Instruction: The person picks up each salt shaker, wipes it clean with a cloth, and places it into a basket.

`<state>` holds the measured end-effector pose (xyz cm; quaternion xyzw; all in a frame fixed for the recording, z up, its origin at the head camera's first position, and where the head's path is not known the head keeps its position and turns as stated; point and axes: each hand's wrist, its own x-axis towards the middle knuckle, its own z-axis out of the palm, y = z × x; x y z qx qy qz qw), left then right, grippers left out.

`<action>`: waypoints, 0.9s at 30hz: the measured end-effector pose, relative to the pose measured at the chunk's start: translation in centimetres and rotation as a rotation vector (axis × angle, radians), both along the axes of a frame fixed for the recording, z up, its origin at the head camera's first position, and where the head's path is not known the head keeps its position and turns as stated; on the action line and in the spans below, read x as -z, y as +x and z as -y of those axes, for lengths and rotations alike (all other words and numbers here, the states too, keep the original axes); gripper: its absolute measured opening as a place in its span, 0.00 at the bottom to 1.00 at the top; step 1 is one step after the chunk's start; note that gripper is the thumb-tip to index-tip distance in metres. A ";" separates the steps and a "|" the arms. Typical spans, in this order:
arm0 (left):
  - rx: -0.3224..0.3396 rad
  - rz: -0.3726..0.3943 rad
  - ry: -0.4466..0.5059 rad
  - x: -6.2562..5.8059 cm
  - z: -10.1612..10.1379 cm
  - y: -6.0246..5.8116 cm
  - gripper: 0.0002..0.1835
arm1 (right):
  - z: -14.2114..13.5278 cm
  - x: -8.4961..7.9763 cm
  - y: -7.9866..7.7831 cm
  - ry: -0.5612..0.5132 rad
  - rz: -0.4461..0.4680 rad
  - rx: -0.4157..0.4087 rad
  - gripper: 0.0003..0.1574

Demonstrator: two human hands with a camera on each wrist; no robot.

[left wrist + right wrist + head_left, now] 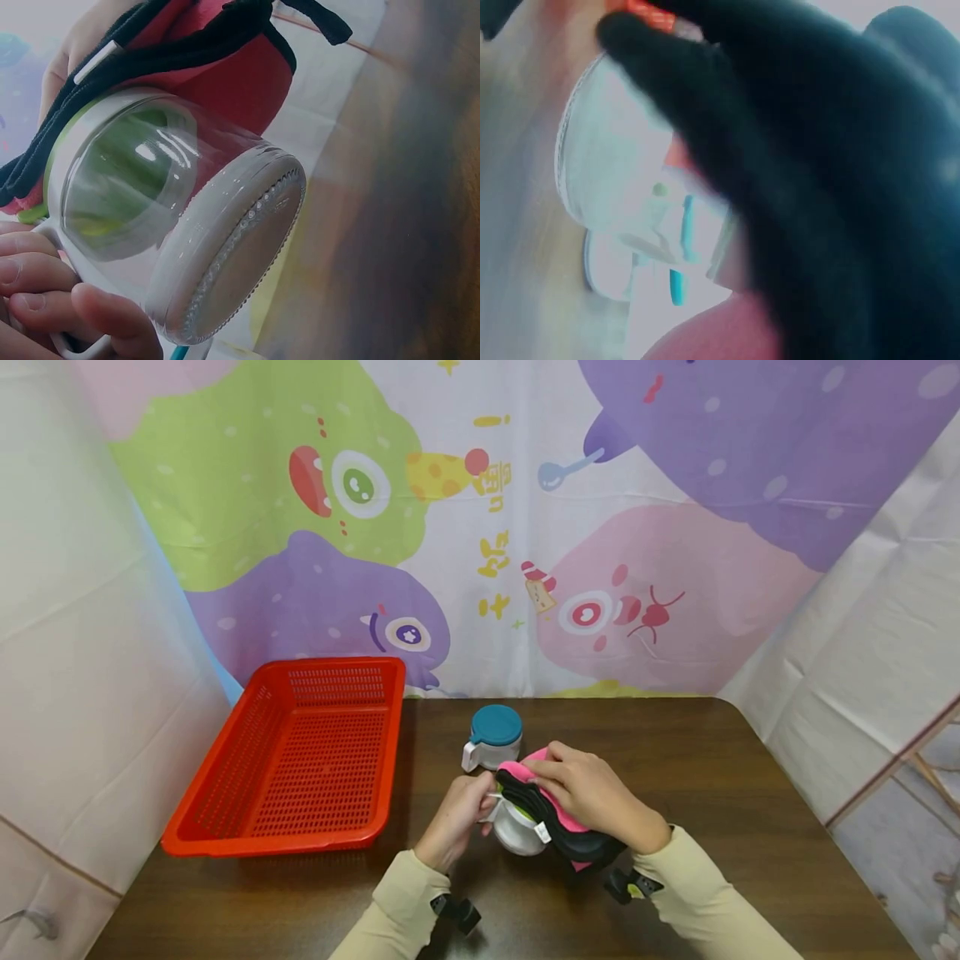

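My left hand (461,814) grips the white handle of a clear glass jar (519,833), fingers curled round it. The jar is tilted, and its ribbed base shows in the left wrist view. Its green lid (56,161) is partly covered by a pink cloth item with black trim (551,810) and a small white tag. My right hand (588,785) holds this cloth from above, fingers bent over its pink side against the lid end. Blurred black trim fills much of the right wrist view. A second handled jar (495,752) with a blue lid stands just behind.
A red plastic basket (277,843) with slotted walls stands on the left of the brown wooden table (720,827). Behind the table hangs a curtain (517,652) printed with cartoon monsters.
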<state>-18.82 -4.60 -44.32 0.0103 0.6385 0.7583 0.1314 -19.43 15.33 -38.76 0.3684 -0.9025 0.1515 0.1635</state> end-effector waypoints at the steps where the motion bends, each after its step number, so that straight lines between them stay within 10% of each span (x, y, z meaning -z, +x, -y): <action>1: 0.003 -0.002 0.002 0.0 0.0 0.0 0.16 | -0.1 0.0 0.0 -0.003 -0.001 -0.007 0.14; 27: -0.003 0.012 0.021 -0.5 0.8 -0.1 0.17 | -1.2 0.3 0.1 -0.076 -0.060 0.032 0.18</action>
